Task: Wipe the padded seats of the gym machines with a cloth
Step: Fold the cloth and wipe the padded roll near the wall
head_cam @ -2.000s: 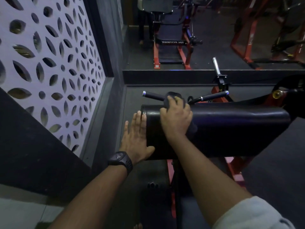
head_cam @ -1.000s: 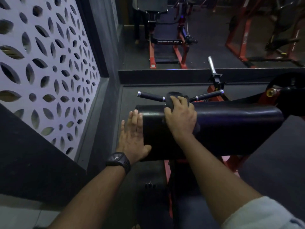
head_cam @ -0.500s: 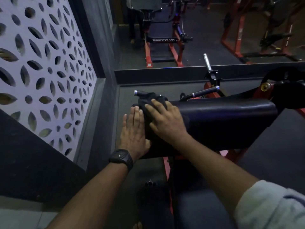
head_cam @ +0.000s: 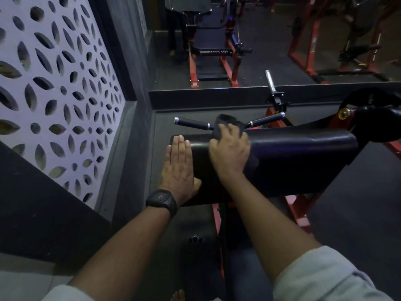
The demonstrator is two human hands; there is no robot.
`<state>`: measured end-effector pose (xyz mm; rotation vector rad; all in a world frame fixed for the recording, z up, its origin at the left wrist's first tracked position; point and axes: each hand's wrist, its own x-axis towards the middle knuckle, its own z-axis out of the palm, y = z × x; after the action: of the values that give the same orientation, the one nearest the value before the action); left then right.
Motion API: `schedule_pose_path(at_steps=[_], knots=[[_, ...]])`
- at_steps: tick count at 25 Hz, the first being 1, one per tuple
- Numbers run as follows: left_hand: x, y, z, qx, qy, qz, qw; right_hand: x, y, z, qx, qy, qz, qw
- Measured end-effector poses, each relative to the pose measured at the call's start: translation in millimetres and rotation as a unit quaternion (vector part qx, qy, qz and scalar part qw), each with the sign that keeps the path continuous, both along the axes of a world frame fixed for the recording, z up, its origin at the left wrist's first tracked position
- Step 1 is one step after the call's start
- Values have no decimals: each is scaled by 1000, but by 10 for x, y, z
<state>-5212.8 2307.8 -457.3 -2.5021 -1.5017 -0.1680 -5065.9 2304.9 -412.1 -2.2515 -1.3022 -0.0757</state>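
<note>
While our right hand (head_cam: 230, 153) works at the far top edge of the padded seat (head_cam: 303, 153), the dark cloth (head_cam: 225, 122) sits bunched under it, part showing past the fingertips and part below the palm. That grip is clenched on the cloth, fingers curled over it and pressing it onto the black vinyl. Our left hand (head_cam: 179, 168) lies flat against the pad's left end, fingers straight and together. It holds nothing and only steadies the seat. A black watch (head_cam: 161, 200) sits on that wrist.

We judge the task to be in mid-stroke on this one machine. The cloth covers only the left end of the pad, just in front of the two black handles (head_cam: 191, 123). The long stretch of vinyl running right toward the red frame lies bare. In this dim light we cannot tell whether that part is already wiped, nor whether the pad's front face is. Another red-framed machine (head_cam: 213, 53) stands beyond, apparently in a mirror, so more seats probably remain.

As for containers, we see none: no bucket, spray bottle or bin near the seat or on the dark floor (head_cam: 358, 213). Whether the cloth is damp or dry we cannot tell.
</note>
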Motion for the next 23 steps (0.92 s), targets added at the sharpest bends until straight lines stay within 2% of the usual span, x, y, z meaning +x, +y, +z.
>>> schedule_pose_path(at_steps=[1, 3, 4, 6, 7, 8, 9, 11, 12, 14, 15, 16, 17, 19, 20, 22, 23], knots=[[10, -7, 11, 2, 0, -2, 1000, -145, -35, -43, 4, -55, 67, 996], [12, -1, 21, 5, 3, -10, 1000, -33, -107, -158, 33, -174, 256, 950], [0, 8, 25, 4, 1, -16, 1000, 160, -60, -134, 41, -188, 264, 945], [-16, 10, 53, -4, -1, -20, 1000, 279, 45, 51, 19, -64, 102, 993], [-8, 4, 60, -9, -1, -19, 1000, 202, 72, 78, -9, 2, 10, 1000], [8, 4, 66, -12, 2, -20, 1000, 32, 88, 80, -12, 8, -8, 1000], [30, 0, 85, -10, 9, -21, 1000, -92, 54, 27, 8, -59, 49, 997], [70, 28, 84, -7, 20, -35, 999, 69, -43, -120, 37, -176, 227, 957], [83, 45, 88, -13, 14, -44, 999, 287, -20, -117, 33, -194, 238, 951], [85, 71, 85, -18, -7, -55, 998, 445, 47, 32, 22, -66, 74, 995], [85, 76, 75, -20, -18, -58, 998, 366, 55, 64, 9, 3, -16, 1000], [90, 82, 60, -22, -22, -58, 998, 191, 65, 70, 10, 6, -25, 1000], [95, 82, 53, -23, -22, -59, 998, 61, 28, 22, 23, -59, 40, 997], [115, 102, 30, -16, -26, -64, 997, 187, -69, -121, 44, -175, 223, 958], [118, 111, 24, -15, -35, -64, 997, 364, -58, -111, 44, -185, 229, 955], [124, 122, 12, -19, -45, -64, 997, 466, 0, 29, 30, -57, 55, 996], [129, 121, 2, -18, -47, -63, 997, 371, 8, 47, 6, 8, -34, 999]])
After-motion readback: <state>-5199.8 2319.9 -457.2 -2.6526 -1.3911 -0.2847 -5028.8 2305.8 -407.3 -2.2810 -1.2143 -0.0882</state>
